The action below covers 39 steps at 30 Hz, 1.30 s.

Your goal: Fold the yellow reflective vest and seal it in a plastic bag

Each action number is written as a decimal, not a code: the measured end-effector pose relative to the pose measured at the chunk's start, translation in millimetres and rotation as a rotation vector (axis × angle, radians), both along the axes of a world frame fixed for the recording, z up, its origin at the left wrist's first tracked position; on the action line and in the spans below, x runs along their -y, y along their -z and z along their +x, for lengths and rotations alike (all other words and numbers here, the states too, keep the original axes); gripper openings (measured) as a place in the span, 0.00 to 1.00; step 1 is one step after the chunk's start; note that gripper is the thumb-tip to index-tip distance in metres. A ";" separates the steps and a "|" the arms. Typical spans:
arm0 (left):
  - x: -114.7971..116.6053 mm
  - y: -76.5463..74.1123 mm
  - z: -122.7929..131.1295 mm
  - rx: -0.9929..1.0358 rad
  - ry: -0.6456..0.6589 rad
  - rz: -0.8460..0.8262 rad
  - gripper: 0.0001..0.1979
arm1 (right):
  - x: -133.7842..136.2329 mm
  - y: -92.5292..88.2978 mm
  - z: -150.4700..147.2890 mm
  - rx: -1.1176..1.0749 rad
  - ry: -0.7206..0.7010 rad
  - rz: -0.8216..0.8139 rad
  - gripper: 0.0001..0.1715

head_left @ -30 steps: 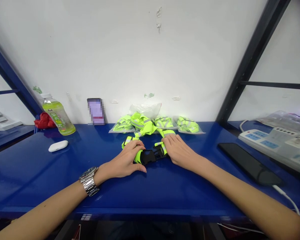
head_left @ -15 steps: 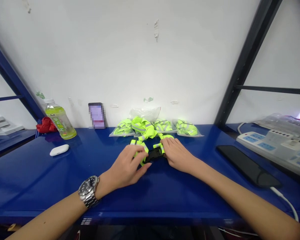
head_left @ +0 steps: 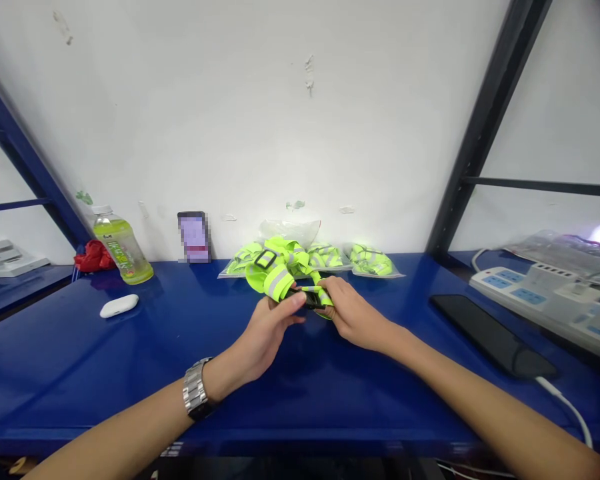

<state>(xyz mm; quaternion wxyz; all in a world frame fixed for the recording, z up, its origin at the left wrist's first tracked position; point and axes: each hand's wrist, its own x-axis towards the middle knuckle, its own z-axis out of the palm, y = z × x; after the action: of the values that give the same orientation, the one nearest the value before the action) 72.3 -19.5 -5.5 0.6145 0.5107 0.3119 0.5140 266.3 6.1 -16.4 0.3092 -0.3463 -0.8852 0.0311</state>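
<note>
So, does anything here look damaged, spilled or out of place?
Mainly the white wall: its rough, peeled-looking marks and green smudges suggest damaged paint. I see no spill. The neon strap in the left hand and right hand is bunched, but shows no clear tear.

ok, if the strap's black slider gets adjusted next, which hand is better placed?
Likely the left hand: it's nearer the black slider, with the yellow-green strap at its thumb. The right hand is farther, at the right end of the buckle.
</note>
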 end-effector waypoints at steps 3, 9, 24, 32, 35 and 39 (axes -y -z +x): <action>-8.4 -10.5 10.0 0.162 -0.183 -0.061 0.12 | 1.6 -0.8 -0.4 0.073 -0.014 0.062 0.10; -28.8 -19.6 13.2 0.254 -0.241 -0.117 0.08 | -2.2 -6.1 5.2 0.181 0.027 0.167 0.11; -28.0 -47.3 31.3 0.272 -0.217 0.075 0.20 | 23.2 -11.6 -66.1 -0.938 -0.399 -0.839 0.27; -28.0 -22.7 42.1 0.380 -0.335 0.002 0.15 | -9.2 -18.7 -78.2 -1.814 -0.312 -1.018 0.06; -28.5 -17.7 44.5 0.417 -0.354 -0.034 0.14 | -12.6 -16.6 -82.6 -1.955 -0.261 -1.025 0.03; -26.7 -14.5 43.5 0.356 -0.346 -0.056 0.18 | -20.6 -15.9 -86.9 -2.004 -0.201 -0.967 0.05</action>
<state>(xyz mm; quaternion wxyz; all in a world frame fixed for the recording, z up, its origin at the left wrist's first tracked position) 115.8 7.1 9.0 0.5764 0.3340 0.2955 0.6847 179.4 26.7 -0.5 0.7119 -0.1755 -0.1548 0.6621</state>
